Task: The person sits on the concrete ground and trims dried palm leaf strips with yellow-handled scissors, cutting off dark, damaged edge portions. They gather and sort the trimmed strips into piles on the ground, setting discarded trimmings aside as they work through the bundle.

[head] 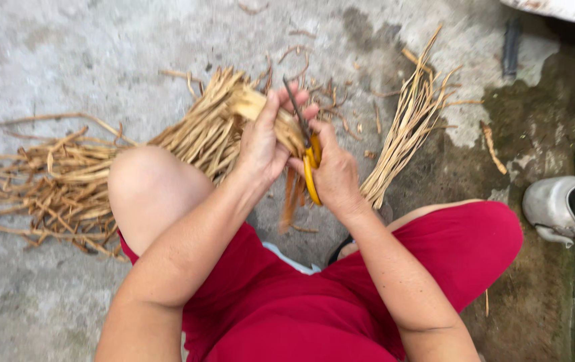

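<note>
My left hand [264,144] grips a flat tan dried stalk [250,104] by its end, at the top of a pile of dried stalks [193,134] that lies across my left knee. My right hand [333,171] holds yellow-handled scissors [309,157], whose dark blades point up and away, right beside the held stalk. The two hands touch each other above the concrete floor. A few stalk pieces hang down below the hands.
A big heap of dried stalks [52,184] lies on the floor at left. A smaller, neater bundle [405,127] lies at right. Scraps litter the concrete [66,53]. A metal kettle [565,209] lies at the right edge. I wear red shorts [287,308].
</note>
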Demonstrator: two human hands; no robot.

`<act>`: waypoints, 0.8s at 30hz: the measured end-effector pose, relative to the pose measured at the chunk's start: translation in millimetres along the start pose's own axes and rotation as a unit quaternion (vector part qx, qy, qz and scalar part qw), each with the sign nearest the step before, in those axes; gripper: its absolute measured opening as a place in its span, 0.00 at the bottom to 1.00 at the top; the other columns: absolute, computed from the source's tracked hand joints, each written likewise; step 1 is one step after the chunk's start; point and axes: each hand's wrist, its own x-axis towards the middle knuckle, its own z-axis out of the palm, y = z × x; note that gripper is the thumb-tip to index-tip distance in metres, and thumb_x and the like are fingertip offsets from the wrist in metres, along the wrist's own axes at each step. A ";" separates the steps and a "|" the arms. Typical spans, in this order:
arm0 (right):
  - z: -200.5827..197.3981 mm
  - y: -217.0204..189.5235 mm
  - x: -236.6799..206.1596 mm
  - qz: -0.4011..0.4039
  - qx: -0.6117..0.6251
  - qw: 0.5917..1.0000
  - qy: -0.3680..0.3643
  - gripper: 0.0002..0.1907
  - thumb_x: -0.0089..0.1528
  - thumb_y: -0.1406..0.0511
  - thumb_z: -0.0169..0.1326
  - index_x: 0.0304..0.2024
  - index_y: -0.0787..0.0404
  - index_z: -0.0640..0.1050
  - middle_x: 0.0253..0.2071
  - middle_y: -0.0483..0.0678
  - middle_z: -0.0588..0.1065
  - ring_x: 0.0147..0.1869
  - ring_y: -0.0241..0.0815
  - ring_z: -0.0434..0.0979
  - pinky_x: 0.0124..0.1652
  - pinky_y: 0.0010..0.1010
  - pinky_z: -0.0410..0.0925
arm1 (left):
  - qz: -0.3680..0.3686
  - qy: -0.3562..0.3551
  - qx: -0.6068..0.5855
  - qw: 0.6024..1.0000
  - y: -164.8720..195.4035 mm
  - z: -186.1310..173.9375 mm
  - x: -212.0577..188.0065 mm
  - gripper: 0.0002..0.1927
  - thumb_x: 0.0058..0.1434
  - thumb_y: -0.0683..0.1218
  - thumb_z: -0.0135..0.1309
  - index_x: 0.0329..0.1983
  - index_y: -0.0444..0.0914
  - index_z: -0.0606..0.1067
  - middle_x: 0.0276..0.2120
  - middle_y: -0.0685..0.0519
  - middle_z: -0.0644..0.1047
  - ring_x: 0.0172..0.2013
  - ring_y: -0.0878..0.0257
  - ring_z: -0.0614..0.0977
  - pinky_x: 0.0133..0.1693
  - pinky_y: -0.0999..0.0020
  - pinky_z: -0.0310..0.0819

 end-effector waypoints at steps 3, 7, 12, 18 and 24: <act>11.6 2.8 3.5 0.026 0.050 0.998 -0.023 0.29 0.58 0.66 0.68 0.57 0.60 0.68 0.39 0.55 0.79 0.41 0.50 0.84 0.38 0.40 0.74 | -0.031 0.025 0.006 0.999 7.9 0.2 1.2 0.20 0.70 0.55 0.48 0.57 0.37 0.73 0.47 0.48 0.80 0.49 0.54 0.83 0.51 0.58 0.80; 1.4 11.3 -0.3 0.009 0.011 0.994 -0.106 0.21 0.60 0.61 0.65 0.50 0.57 0.70 0.31 0.52 0.78 0.34 0.50 0.83 0.35 0.41 0.73 | -0.032 0.099 -0.018 0.994 25.0 3.8 3.2 0.13 0.70 0.52 0.52 0.46 0.39 0.74 0.34 0.52 0.78 0.39 0.59 0.83 0.51 0.58 0.83; -37.1 31.2 -6.4 -0.047 -0.055 0.970 -0.230 0.17 0.63 0.58 0.60 0.48 0.55 0.69 0.27 0.52 0.75 0.30 0.53 0.80 0.31 0.44 0.71 | 0.065 0.209 0.005 0.976 81.1 3.5 19.0 0.13 0.64 0.51 0.55 0.28 0.39 0.72 0.20 0.51 0.75 0.27 0.58 0.82 0.41 0.58 0.83; -73.3 55.8 -23.2 0.003 -0.096 0.956 -0.276 0.17 0.62 0.57 0.59 0.48 0.53 0.70 0.28 0.53 0.78 0.33 0.56 0.81 0.33 0.46 0.72 | 0.162 0.178 0.007 0.971 136.1 -0.4 32.3 0.12 0.65 0.52 0.61 0.37 0.40 0.75 0.23 0.55 0.76 0.25 0.65 0.78 0.36 0.62 0.81; -92.4 63.6 -32.7 0.149 -0.179 0.924 -0.304 0.26 0.57 0.52 0.66 0.54 0.47 0.74 0.36 0.52 0.81 0.41 0.53 0.83 0.41 0.41 0.74 | 0.058 0.082 0.076 0.992 121.9 -0.1 30.5 0.14 0.60 0.50 0.62 0.42 0.39 0.74 0.26 0.54 0.76 0.28 0.63 0.80 0.44 0.52 0.86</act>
